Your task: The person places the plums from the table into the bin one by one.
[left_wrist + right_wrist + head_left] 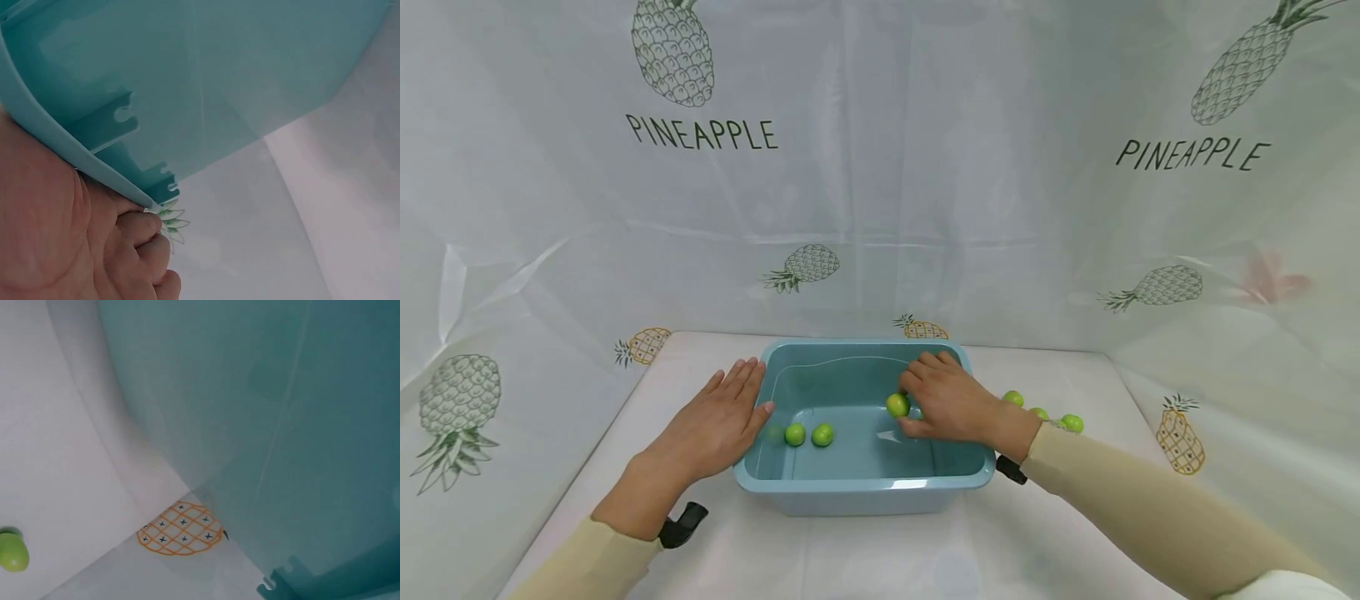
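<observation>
A light blue plastic basin [865,496] stands on the white-covered table. My left hand [718,425] rests on its left rim, fingers straight and the thumb reaching over the edge. In the left wrist view, the palm side of that hand [81,231] lies along the rim. Over the right half of the basin, my right hand [951,400] pinches a small round green fruit [897,405] between thumb and fingers. Two similar fruits, a left one [794,434] and a right one [822,434], lie on the basin floor. The right wrist view shows the basin wall [206,394], not the fingers.
Several more green fruits [1072,423] sit on the table right of the basin, partly behind the right forearm; one fruit [12,552] shows in the right wrist view. A white sheet [880,183] printed with pineapples hangs behind and beside the table.
</observation>
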The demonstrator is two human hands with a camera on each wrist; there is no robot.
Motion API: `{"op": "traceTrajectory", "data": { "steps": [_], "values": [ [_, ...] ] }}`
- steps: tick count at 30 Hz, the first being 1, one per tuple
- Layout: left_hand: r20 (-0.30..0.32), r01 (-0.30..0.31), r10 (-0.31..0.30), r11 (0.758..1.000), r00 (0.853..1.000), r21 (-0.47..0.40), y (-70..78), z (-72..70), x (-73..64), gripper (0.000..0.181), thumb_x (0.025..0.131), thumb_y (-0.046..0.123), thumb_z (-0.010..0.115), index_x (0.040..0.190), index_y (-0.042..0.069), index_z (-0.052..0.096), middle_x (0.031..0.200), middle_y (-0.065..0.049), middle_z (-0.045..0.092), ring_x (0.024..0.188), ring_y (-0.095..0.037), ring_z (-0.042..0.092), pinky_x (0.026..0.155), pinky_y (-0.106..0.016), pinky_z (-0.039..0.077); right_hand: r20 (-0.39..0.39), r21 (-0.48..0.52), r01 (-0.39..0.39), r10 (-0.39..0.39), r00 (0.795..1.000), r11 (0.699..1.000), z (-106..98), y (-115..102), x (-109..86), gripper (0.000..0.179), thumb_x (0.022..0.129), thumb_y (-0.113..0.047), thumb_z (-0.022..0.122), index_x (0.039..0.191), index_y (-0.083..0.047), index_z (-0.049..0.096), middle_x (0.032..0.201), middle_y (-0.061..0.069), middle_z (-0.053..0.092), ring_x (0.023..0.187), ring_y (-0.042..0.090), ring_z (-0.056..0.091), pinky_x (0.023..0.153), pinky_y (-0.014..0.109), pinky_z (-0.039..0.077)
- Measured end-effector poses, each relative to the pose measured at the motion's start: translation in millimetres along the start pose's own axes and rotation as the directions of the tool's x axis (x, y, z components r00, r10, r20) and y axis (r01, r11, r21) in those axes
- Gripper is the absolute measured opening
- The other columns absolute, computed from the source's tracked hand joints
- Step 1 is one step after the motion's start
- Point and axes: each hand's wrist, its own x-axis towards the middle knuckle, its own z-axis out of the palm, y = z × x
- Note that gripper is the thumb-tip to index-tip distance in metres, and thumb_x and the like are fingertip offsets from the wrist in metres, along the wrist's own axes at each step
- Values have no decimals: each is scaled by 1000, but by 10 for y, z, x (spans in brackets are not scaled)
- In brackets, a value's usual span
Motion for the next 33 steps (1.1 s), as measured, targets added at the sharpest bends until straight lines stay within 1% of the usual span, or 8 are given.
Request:
{"op": "traceTrajectory", "data": {
  "steps": [7, 13, 16, 23, 29, 33],
  "values": [
    [1, 1, -1, 1000, 1000, -9, -9, 11, -2, 68, 111, 34, 49, 160, -11, 32, 167, -29, 33, 156, -49, 29, 127, -66, 25, 37, -8, -20, 21, 999, 1000, 41, -11, 35, 31, 94, -46, 71, 99, -15, 69, 90, -4, 63, 86, 16, 50, 75, 32, 37],
    [6, 5, -5, 1000, 1000, -15, -4, 6, -4, 68, 112, 34, 48, 160, -11, 31, 167, -30, 33, 156, -49, 29, 127, -66, 25, 57, -21, -44, 45, 997, 999, 69, 0, 40, 38, 95, -48, 71, 106, -12, 70, 96, -1, 65, 89, 18, 51, 74, 33, 36],
    [8, 6, -6, 1000, 1000, -23, 4, -2, -5, 68, 112, 34, 48, 160, -11, 31, 167, -30, 33, 156, -49, 29, 127, -65, 26, 51, -38, -52, 54, 997, 998, 77, 4, 35, 39, 96, -47, 71, 108, -10, 70, 98, 0, 66, 91, 20, 52, 75, 34, 37],
    [8, 7, -7, 1000, 1000, -26, 15, -20, -5, 68, 112, 33, 48, 160, -12, 32, 166, -30, 34, 156, -49, 31, 126, -66, 27, 21, -89, -35, 37, 999, 995, 94, 4, 30, 32, 97, -44, 71, 104, -12, 70, 94, -1, 66, 88, 19, 52, 74, 33, 36],
    [16, 19, -19, 999, 1000, -38, 18, -20, -4, 68, 112, 34, 48, 160, -11, 30, 167, -30, 33, 156, -49, 29, 127, -66, 26, -4, -80, -46, 46, 999, 996, 77, 1, 22, 27, 97, -39, 71, 102, -13, 71, 92, -1, 66, 88, 20, 53, 75, 35, 39],
    [15, 22, -21, 998, 1000, -50, 19, -5, -2, 68, 112, 33, 48, 160, -12, 30, 167, -30, 33, 156, -50, 29, 126, -66, 26, -34, -72, -61, 59, 998, 996, 52, 22, -29, 22, 98, -36, 70, 101, -14, 70, 92, -1, 65, 91, 21, 55, 78, 37, 42]
  ]
}}
